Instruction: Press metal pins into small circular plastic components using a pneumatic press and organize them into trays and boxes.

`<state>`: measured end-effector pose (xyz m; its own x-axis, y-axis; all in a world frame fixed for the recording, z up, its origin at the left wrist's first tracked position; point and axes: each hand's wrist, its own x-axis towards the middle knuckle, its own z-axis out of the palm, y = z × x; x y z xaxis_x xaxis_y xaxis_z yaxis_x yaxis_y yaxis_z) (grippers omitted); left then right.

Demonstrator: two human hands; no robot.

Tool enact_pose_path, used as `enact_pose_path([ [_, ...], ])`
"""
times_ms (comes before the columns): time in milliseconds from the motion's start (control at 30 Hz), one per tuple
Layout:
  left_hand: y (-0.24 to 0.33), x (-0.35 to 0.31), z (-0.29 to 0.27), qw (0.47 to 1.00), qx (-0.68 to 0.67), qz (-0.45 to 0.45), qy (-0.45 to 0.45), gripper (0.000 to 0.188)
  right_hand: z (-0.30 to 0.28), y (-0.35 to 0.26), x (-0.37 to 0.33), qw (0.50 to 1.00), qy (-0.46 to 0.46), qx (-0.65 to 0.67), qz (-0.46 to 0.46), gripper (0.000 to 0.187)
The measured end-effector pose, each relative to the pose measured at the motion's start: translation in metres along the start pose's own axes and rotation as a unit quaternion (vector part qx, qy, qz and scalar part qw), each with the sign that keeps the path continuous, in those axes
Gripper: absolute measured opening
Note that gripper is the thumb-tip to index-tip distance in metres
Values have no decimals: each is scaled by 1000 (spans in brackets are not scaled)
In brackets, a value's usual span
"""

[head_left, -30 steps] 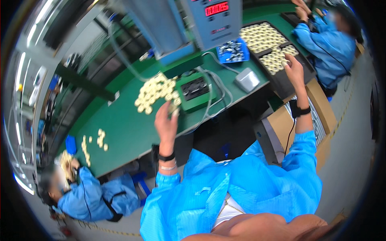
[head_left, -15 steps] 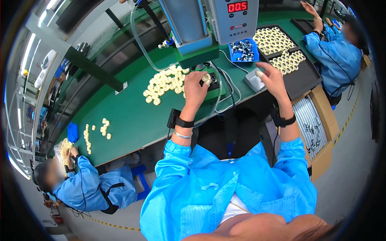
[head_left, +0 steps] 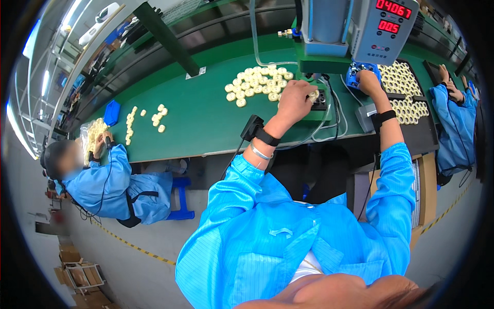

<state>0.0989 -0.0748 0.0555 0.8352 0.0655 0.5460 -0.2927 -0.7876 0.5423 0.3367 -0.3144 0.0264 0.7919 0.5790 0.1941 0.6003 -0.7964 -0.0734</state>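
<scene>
My left hand (head_left: 296, 100) is closed on a cream-coloured round part (head_left: 313, 96), gripping it by the fingertips. It is just beside the dark fixture block (head_left: 321, 100) at the base of the press (head_left: 325, 31). My right hand (head_left: 368, 82) reaches down into a small blue bin (head_left: 380, 75) of shiny metal pieces (head_left: 356, 69). Its fingertips are hidden there, so I cannot tell if they hold a piece. Left of my left hand, many loose cream round parts (head_left: 252, 85) lie on the green table (head_left: 195, 118).
A control box (head_left: 386, 31) with red digits stands beside the press. Black trays (head_left: 406, 135) at right hold rows of cream parts. Cables and a grey box (head_left: 366, 117) sit near the table edge. One co-worker (head_left: 100, 172) sits at left, another (head_left: 453, 123) at right.
My right hand has gone from above the grey box forward into the blue bin. My left hand still grips a cream part by the fixture. The whole view has swung leftward.
</scene>
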Motion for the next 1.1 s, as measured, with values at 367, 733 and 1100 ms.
enact_pose_path([
  [367,-15,0,-7,998,-66,13,-18,23,-26,-8,-19,979,42,190,56,15],
  [733,-19,8,-24,985,42,81,-150,39,-64,-46,-81,879,70,462,97,21],
  [1100,-13,-37,-67,982,175,32,-69,68,-74,-147,-107,632,46,771,59,31],
])
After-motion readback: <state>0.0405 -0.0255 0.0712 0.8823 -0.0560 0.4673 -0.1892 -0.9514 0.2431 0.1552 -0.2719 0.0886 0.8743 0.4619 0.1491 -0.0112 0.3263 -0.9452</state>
